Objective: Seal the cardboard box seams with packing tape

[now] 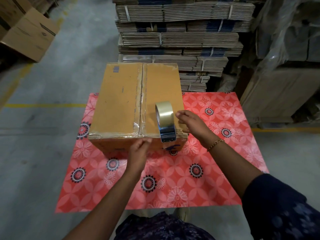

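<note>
Both forearms are extended forward from the bottom of the frame over a red floral-patterned table covering; the left arm is angled up and to the right, bare to the elbow, while the right arm is reached in from the lower right, clothed in a dark patterned sleeve and ringed at the wrist by a gold bracelet; the left hand is held against the near face of the cardboard box, its fingers loosely curled at the top front edge, close to the taped centre seam, with nothing gripped; the right hand is held open over the box's near right corner, fingers spread and relaxed, just beside the tape dispenser but seemingly released from it, though contact at the fingertips cannot be ruled out; the dispenser, loaded with a roll of clear packing tape, is stood on the box top to the right of the seam, its metal blade end hung over the front edge; clear tape is seen laid along the centre seam and across the near edge; the box is set on the left half of the covering; bundled flattened cartons are stacked behind
</note>
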Available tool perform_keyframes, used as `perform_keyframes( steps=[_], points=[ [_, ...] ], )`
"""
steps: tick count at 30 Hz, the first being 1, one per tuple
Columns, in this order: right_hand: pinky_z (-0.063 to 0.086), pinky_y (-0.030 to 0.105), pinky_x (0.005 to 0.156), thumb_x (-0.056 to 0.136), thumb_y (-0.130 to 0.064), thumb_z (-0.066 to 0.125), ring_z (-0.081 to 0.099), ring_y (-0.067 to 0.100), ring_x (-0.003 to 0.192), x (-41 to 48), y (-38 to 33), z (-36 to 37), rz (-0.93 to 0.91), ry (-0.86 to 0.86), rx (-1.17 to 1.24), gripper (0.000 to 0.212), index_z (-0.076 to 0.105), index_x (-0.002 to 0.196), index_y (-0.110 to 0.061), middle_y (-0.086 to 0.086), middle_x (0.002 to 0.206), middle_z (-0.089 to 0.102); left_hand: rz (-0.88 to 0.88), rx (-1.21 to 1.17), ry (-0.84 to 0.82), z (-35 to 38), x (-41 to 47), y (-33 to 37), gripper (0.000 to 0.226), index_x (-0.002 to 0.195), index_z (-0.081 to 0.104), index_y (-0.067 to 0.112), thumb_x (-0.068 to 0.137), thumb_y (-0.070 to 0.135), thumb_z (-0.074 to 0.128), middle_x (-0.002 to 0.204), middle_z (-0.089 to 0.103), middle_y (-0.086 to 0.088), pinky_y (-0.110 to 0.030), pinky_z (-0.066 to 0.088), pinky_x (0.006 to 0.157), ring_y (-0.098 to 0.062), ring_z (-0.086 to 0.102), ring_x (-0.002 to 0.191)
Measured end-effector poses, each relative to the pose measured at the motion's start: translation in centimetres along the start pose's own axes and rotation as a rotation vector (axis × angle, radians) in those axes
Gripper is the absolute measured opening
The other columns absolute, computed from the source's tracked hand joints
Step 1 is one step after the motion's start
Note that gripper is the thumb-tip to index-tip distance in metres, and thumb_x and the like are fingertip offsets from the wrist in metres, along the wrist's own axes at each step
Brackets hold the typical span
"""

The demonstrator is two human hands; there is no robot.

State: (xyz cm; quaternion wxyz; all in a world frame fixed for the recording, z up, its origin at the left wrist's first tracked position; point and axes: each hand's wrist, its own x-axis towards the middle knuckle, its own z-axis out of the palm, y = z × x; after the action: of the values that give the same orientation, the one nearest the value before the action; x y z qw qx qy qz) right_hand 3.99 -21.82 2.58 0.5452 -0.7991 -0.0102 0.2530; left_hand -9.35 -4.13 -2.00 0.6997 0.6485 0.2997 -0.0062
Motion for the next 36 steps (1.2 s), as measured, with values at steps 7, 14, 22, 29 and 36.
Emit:
perform_keyframes(
  steps=[7, 14, 22, 29, 36],
  points=[
    [0.036, 0.047, 0.117, 0.100, -0.064, 0.036, 0.049, 0.015, 0.139, 1.0, -0.4, 2.6, 0.115, -0.088, 0.216, 0.063, 0.049, 0.149, -0.026, -0.001, 0.151, 0.054, -0.038, -0.065, -0.212, 3.1, 3.1, 5.5, 0.043, 0.121, 0.063, 0.036, 0.104, 0.058, 0.031, 0.105, 0.071, 0.020, -0.021, 0.052, 0.079, 0.003, 0.070, 0.093],
    [0.051, 0.019, 0.079, 0.107, -0.048, 0.034, 0.067, 0.004, 0.097, 0.0, 0.2, 4.0, 0.099, -0.050, 0.244, 0.037, 0.065, 0.111, -0.027, -0.006, 0.110, 0.070, -0.097, -0.179, -0.339, 4.9, 4.0, 4.8, 0.069, 0.139, 0.059, 0.024, 0.099, 0.069, 0.025, 0.127, 0.072, -0.004, -0.030, 0.060, 0.079, -0.015, 0.072, 0.110],
    [0.051, 0.020, 0.089, 0.104, -0.052, 0.040, 0.068, -0.002, 0.103, -1.9, 3.4, -1.7, 0.070, 0.108, 0.304, 0.036, 0.066, 0.115, -0.030, -0.014, 0.114, 0.072, -0.050, -0.169, -0.528, 11.2, 2.8, 4.7, 0.062, 0.141, 0.057, 0.023, 0.102, 0.062, 0.028, 0.130, 0.070, -0.001, -0.030, 0.058, 0.090, -0.012, 0.070, 0.113],
    [0.053, 0.013, 0.069, 0.106, -0.047, 0.040, 0.072, -0.003, 0.088, -2.2, 8.9, -10.6, 0.123, 0.207, 0.333, 0.040, 0.064, 0.124, -0.022, -0.006, 0.112, 0.073, -0.026, -0.074, -0.635, 21.9, 2.7, 2.6, 0.055, 0.140, 0.055, 0.024, 0.104, 0.055, 0.027, 0.128, 0.066, 0.008, -0.009, 0.049, 0.082, 0.011, 0.066, 0.100],
    [0.051, 0.016, 0.072, 0.108, -0.046, 0.033, 0.069, -0.003, 0.085, 0.4, 14.6, -17.0, 0.212, 0.179, 0.370, 0.035, 0.062, 0.113, -0.028, -0.003, 0.112, 0.071, -0.142, -0.017, -0.632, 30.2, 4.5, 0.0, 0.066, 0.145, 0.050, 0.016, 0.104, 0.057, 0.019, 0.128, 0.063, 0.000, -0.004, 0.049, 0.064, 0.015, 0.068, 0.080]
  ],
)
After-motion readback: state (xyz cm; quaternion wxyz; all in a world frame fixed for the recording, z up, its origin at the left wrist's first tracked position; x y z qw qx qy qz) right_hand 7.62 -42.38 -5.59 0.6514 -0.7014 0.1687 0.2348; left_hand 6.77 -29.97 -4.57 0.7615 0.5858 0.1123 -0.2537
